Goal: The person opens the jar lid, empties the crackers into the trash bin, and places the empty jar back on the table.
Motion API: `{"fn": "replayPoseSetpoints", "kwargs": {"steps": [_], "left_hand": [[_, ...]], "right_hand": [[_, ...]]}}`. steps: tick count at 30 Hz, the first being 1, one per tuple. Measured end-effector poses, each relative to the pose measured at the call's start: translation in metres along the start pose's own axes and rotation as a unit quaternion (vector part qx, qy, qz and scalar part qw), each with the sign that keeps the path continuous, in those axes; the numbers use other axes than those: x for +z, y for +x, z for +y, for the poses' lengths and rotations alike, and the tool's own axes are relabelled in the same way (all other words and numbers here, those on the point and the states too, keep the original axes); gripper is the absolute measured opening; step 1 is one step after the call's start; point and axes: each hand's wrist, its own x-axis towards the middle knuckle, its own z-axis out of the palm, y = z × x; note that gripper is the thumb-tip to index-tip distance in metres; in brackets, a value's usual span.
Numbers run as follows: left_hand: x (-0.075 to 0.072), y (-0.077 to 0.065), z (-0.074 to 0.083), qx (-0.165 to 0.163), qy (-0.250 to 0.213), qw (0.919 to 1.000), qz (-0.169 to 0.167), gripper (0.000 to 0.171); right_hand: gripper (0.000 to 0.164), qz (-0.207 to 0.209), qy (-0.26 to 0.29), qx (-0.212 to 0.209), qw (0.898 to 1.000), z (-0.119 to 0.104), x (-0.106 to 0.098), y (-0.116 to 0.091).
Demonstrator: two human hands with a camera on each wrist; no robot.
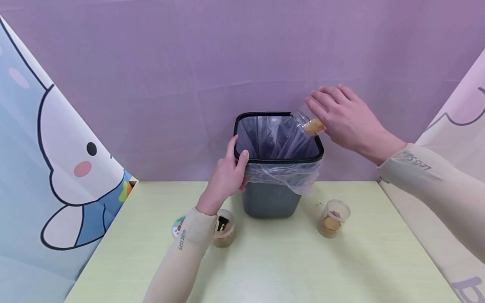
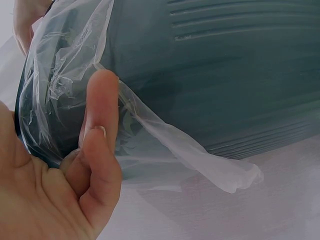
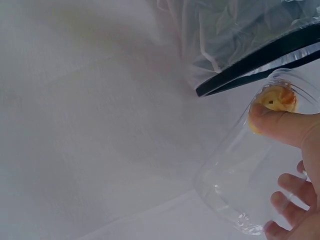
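My left hand [image 1: 225, 172] grips the left front corner of a grey trash bin [image 1: 270, 200] by its black rim. A clear plastic bag [image 1: 286, 173] lines the bin and folds over the outside; in the left wrist view, curled fingers [image 2: 102, 107] lie against it. Above the bin's right side, my right hand [image 1: 350, 118] holds a clear plastic jar [image 3: 230, 175], tilted with its mouth toward the opening. A golden-brown cookie [image 3: 280, 97] is inside near the mouth, beneath the thumb. The bin's bottom is hidden.
On the pale table [image 1: 265, 269], a small clear tub [image 1: 333, 221] with cookie-like rounds stands to the bin's right. Another tub [image 1: 224, 235], holding something with a black piece on top, sits by my left forearm. A round printed lid [image 1: 177, 227] lies partly behind that sleeve.
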Motion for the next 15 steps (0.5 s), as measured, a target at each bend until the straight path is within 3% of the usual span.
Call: {"fn": "replayPoseSetpoints", "kwargs": {"steps": [10,15], "left_hand": [[0.0002,-0.0004,-0.0014,-0.002,0.002,1.0000,-0.003,0.067],[-0.0001,-0.0009,-0.0012,-0.002,0.004,1.0000,-0.003,0.067]], "right_hand": [[0.064,0.022,-0.023,-0.048,0.998,-0.0039,0.0002,0.0011],[0.067,0.011,-0.033,-0.056,0.998,-0.0055,0.0003,-0.0003]]}}
